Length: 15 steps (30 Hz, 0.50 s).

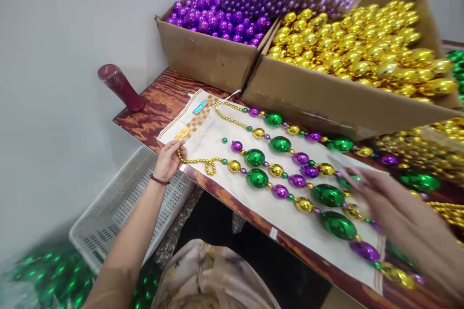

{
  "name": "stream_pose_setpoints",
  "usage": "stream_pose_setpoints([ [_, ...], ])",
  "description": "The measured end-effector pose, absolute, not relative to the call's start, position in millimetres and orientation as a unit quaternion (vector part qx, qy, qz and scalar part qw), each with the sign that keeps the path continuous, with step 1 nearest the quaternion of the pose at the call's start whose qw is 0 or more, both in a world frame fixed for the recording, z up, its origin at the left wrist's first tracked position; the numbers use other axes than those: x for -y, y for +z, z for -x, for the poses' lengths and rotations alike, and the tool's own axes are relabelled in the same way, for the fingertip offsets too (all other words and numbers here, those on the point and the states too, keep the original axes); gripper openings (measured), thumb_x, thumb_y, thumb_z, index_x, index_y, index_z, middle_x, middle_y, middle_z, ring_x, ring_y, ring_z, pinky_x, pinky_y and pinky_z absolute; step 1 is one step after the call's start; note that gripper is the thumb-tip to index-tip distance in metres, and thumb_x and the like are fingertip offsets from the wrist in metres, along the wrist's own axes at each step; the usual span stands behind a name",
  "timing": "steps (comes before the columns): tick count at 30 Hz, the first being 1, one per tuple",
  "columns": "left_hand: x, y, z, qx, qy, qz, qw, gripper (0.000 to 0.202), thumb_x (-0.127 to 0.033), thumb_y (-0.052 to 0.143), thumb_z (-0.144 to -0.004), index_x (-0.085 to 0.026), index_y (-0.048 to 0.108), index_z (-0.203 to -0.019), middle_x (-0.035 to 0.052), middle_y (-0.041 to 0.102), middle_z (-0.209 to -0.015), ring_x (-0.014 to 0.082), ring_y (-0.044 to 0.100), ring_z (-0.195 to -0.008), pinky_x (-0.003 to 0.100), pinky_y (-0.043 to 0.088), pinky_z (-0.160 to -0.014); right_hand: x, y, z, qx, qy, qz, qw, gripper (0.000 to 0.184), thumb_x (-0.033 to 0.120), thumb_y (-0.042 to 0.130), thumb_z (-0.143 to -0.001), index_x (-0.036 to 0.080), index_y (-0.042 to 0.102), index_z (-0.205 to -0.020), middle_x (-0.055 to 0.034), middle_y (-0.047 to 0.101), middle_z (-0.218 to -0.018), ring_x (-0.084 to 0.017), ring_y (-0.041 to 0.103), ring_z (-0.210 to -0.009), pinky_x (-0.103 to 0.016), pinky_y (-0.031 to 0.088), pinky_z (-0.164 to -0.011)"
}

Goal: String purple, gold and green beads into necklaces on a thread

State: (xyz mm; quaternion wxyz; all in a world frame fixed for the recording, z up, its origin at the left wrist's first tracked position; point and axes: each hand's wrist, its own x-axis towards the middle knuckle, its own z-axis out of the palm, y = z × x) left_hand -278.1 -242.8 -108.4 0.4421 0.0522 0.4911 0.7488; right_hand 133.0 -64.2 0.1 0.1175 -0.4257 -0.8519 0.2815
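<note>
The near strand (257, 178) of beads runs along the near side of a white cloth (203, 140), slanting from left down to the near right. Its gold tail hangs close to the tabletop's (154, 101) near edge, where the left hand (168, 161) has its grip closed on the end, fingers pinched. The right hand (402, 207) is blurred over the right part of the strands; whether its grip has hold of anything I cannot tell. Wood shows in a wider patch left of the cloth and a thin strip along the near edge; on the far side, a gold-filled box (311, 91) stands close to the far strands (281, 144). The near strand mixes glossy green, purple and gold beads, large ovals spaced by small rounds, its plain gold tail kinked into a small loop. Farther left stand a purple-filled box (203, 55) and a dark red cylinder (121, 88); below sits a white basket (105, 203).
</note>
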Motion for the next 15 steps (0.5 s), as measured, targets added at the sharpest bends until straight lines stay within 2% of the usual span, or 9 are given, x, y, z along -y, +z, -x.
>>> stream_pose_setpoints([
  [2, 243.7, -109.1, 278.6, -0.478, 0.755, -0.048, 0.446, 0.027, -0.026, 0.085, -0.064, -0.014, 0.069, -0.082, 0.0005, 0.064, -0.069, 0.0089, 0.059, -0.060, 0.021, 0.049, -0.059, 60.0, 4.3, -65.8, 0.845, 0.288, 0.440, 0.096, 0.036, 0.045, 0.040, -0.093, 0.031, 0.062, -0.118, -0.0100, 0.070, -0.099, -0.029, 0.066, -0.083, -0.041, 0.054, -0.071],
  [4, 244.6, -110.2, 278.9, -0.472, 0.759, -0.049, 0.447, 0.025, -0.026, 0.084, -0.066, -0.014, 0.069, -0.082, 0.0007, 0.064, -0.069, 0.0091, 0.059, -0.061, 0.022, 0.049, -0.060, 59.5, 3.2, 3.8, 0.864, 0.335, 0.372, 0.060, 0.040, 0.038, 0.038, -0.093, 0.024, 0.064, -0.119, -0.0109, 0.069, -0.102, -0.028, 0.065, -0.094, -0.040, 0.052, -0.083],
  [5, 244.9, -110.7, 279.2, -0.468, 0.761, -0.050, 0.446, 0.024, -0.026, 0.084, -0.068, -0.014, 0.069, -0.082, 0.0007, 0.064, -0.070, 0.0091, 0.059, -0.062, 0.022, 0.049, -0.060, 60.0, 0.5, 34.0, 0.870, 0.360, 0.335, 0.045, 0.041, 0.034, 0.038, -0.092, 0.022, 0.064, -0.121, -0.0101, 0.069, -0.098, -0.026, 0.065, -0.094, -0.038, 0.051, -0.085],
  [9, 245.4, -112.6, 279.7, -0.454, 0.772, -0.041, 0.442, 0.020, -0.025, 0.082, -0.070, -0.014, 0.069, -0.082, 0.0007, 0.064, -0.071, 0.0091, 0.059, -0.063, 0.023, 0.049, -0.062, 60.4, -19.6, 100.7, 0.791, 0.540, 0.289, -0.002, 0.054, 0.025, 0.039, -0.089, 0.014, 0.053, -0.140, -0.0035, 0.062, -0.072, -0.018, 0.059, -0.064, -0.030, 0.051, -0.063],
  [12, 245.2, -113.3, 279.5, -0.448, 0.777, -0.025, 0.442, 0.020, -0.024, 0.082, -0.069, -0.014, 0.069, -0.081, 0.0008, 0.064, -0.071, 0.0091, 0.059, -0.063, 0.024, 0.049, -0.063, 57.1, -33.5, 106.5, 0.735, 0.605, 0.307, -0.002, 0.050, 0.021, 0.042, -0.084, 0.011, 0.062, -0.129, -0.0011, 0.055, -0.063, -0.014, 0.048, -0.053, -0.026, 0.044, -0.053],
  [15, 245.1, -113.8, 279.3, -0.444, 0.779, -0.019, 0.442, 0.020, -0.024, 0.082, -0.069, -0.014, 0.069, -0.081, 0.0014, 0.065, -0.070, 0.0095, 0.059, -0.063, 0.024, 0.049, -0.063, 53.2, -41.6, 103.6, 0.694, 0.635, 0.337, 0.026, 0.038, 0.028, 0.049, -0.086, 0.015, 0.068, -0.116, 0.0004, 0.052, -0.061, -0.012, 0.042, -0.050, -0.024, 0.039, -0.048],
])
